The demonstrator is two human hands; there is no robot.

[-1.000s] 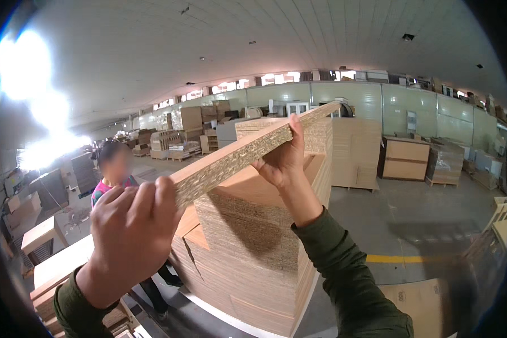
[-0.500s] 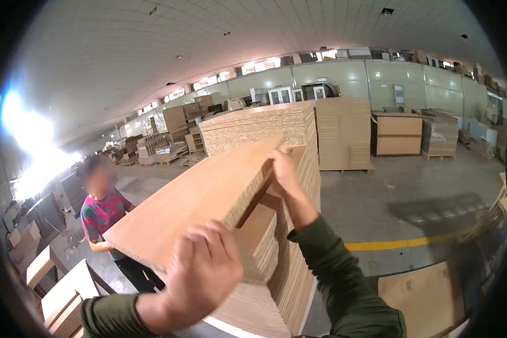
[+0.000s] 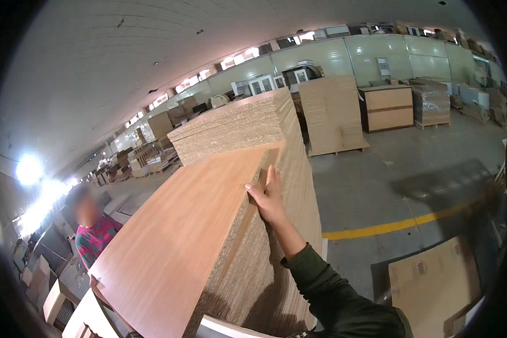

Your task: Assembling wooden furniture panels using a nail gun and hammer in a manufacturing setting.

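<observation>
A large flat wood-faced chipboard panel (image 3: 180,208) lies on top of a tall stack of chipboard panels (image 3: 265,265), its right edge slightly inward of the stack side. My right hand (image 3: 268,198) rests against that right edge. Its thumb lies over the panel's upper edge and the fingers stretch forward along the side, spread rather than wrapped round. My left hand is out of the picture. At the left, a person in a patterned pink and green top (image 3: 97,239) stands by the panel's far left side; that person's hands are hidden or too small to make out.
Behind rises a higher stack of chipboard (image 3: 231,127). A wrapped brown pallet load (image 3: 332,115) and a brown box (image 3: 386,107) stand beyond it. To the right, a yellow floor line (image 3: 377,228) and a flat cardboard sheet (image 3: 434,281) lie on the floor.
The panel has come down from a tilted, lifted position to lie on the stack. My left hand has left the view. My right hand has loosened from the panel's far corner and slid nearer.
</observation>
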